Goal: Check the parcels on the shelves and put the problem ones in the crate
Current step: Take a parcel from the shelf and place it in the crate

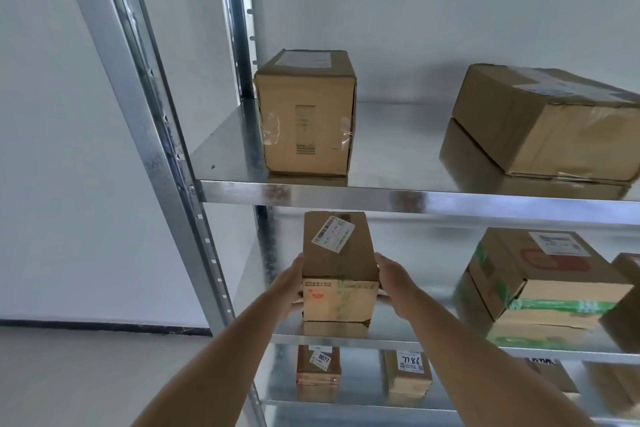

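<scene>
While both arms reach up to the middle shelf (398,340), we hold the narrow parcel (337,267) between our palms: the left hand (289,288) presses its left face, the right hand (398,284) presses its right face. Each grip has fingers laid along the carton wall, thumbs toward the front; fingertips behind the box are hidden. The parcel stands on the shelf near its front lip, with a tilted white label (333,231) on top. Open shelf lies on both sides: left toward the steel upright (166,156), right toward the green-taped parcel (540,284), well apart. Above, the upper shelf edge (415,201) overhangs the parcel's rear. On that upper shelf stand a tall carton (306,118) and a stacked pair (543,132). Below, two small labelled boxes (318,369) sit apart.
</scene>
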`<state>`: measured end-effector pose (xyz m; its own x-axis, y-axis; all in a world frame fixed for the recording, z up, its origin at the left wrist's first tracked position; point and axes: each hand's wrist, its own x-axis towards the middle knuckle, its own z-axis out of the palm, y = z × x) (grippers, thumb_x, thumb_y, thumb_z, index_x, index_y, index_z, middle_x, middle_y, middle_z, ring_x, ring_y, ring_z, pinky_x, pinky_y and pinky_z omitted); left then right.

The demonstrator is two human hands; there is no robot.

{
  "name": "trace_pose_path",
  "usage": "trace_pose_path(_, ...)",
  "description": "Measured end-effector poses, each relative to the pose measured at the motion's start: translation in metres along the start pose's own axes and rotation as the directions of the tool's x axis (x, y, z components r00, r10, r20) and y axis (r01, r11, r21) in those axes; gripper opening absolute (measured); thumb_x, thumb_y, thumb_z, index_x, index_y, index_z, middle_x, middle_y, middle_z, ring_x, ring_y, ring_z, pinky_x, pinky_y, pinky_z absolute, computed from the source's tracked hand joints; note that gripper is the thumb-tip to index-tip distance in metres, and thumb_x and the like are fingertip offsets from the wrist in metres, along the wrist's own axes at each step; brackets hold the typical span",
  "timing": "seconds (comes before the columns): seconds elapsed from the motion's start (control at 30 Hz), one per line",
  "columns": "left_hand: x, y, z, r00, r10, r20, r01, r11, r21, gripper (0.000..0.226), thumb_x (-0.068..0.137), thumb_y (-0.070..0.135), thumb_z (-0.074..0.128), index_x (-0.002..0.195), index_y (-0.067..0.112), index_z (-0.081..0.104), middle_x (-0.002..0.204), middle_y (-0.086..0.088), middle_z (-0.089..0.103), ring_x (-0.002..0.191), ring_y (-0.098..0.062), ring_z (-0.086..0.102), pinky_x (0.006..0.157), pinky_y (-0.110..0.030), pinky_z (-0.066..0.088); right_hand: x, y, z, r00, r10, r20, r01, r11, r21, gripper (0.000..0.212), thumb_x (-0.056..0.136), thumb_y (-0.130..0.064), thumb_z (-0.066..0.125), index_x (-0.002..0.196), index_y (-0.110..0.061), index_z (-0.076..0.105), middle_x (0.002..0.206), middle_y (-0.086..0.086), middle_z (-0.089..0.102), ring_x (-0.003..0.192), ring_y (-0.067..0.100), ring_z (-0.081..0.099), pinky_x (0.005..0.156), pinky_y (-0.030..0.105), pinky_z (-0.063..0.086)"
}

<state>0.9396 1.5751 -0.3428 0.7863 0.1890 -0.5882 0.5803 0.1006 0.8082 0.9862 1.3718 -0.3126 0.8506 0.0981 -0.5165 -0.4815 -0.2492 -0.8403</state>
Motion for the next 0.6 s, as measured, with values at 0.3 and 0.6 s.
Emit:
trace_pose_path(0.3,-0.023,-0.010,-0.014,0.992,0.108,0.067,-0.084,0.953,-0.290,0.043,0.108,0.057,0.036,0.126,0.026,0.061,0.115,0.000,0.072,0.111,-0.026,0.066,0.104,-0.044,0.044,-0.007,0.017,-0.006,0.999,-0.018,0.033,0.008,0.958,0.287,0.044,0.113,-0.040,0.027,0.123,-0.009,0.057,0.124,0.010,0.068,0.116,0.029,0.064,0.093,0.044,0.052)
trace_pose_path(0.6,-0.027,-0.038,-0.018,0.991,0.136,0.010,-0.129,0.959,-0.253,0.034,0.107,0.037,0.057,0.127,0.010,0.054,0.128,-0.012,0.068,0.114,-0.031,0.069,0.100,-0.048,0.058,-0.018,0.042,-0.005,0.999,-0.051,0.003,0.048,0.963,0.264,0.030,0.112,-0.019,0.035,0.122,-0.023,0.063,0.120,0.004,0.070,0.112,0.024,0.066,0.095,0.050,0.057)
